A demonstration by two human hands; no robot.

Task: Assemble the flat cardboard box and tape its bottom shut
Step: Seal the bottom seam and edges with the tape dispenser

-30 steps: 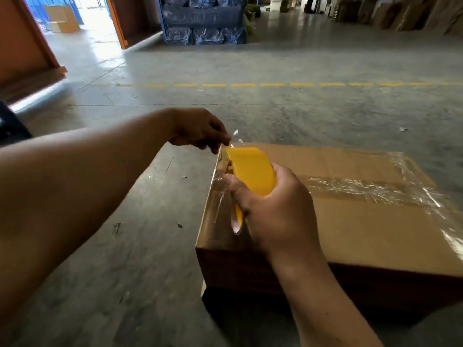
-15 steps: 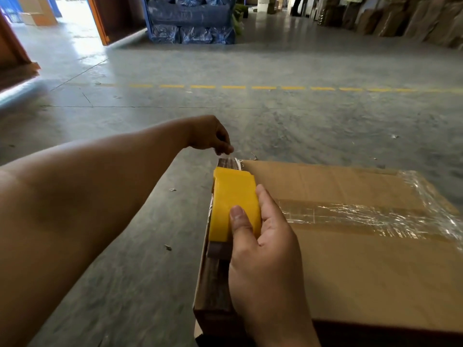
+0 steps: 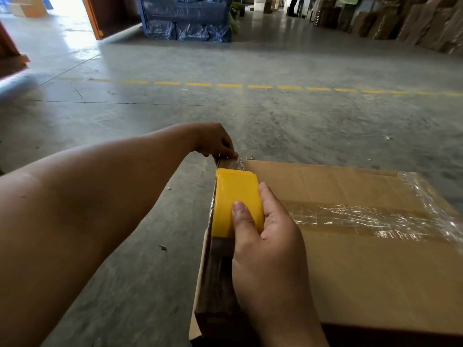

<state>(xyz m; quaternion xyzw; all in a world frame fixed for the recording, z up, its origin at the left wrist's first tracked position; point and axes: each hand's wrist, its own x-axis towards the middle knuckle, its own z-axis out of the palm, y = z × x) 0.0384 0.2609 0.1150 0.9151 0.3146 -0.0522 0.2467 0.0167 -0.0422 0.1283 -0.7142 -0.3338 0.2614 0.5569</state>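
Observation:
A brown cardboard box (image 3: 363, 266) stands on the concrete floor with its closed flaps up. Clear tape (image 3: 370, 219) runs across its middle seam and over the far right corner. My right hand (image 3: 265, 249) grips a yellow tape dispenser (image 3: 235, 201) that lies along the box's left edge. My left hand (image 3: 215, 141) reaches across and presses the tape's free end (image 3: 233, 162) down on the far left corner of the box with its fingertips. A strip of tape stretches from that corner toward the dispenser.
Grey concrete floor (image 3: 125, 246) surrounds the box, with a dashed yellow line (image 3: 260, 86) farther off. Blue wrapped bundles on a rack (image 3: 188, 18) stand at the back. Flat cardboard sheets (image 3: 413, 23) lean along the right wall. A bright doorway (image 3: 67, 11) opens at the back left.
The dispenser has moved from the far left corner back along the left edge toward me. My left hand came down from pinching the tape end onto the corner. The view tilted downward.

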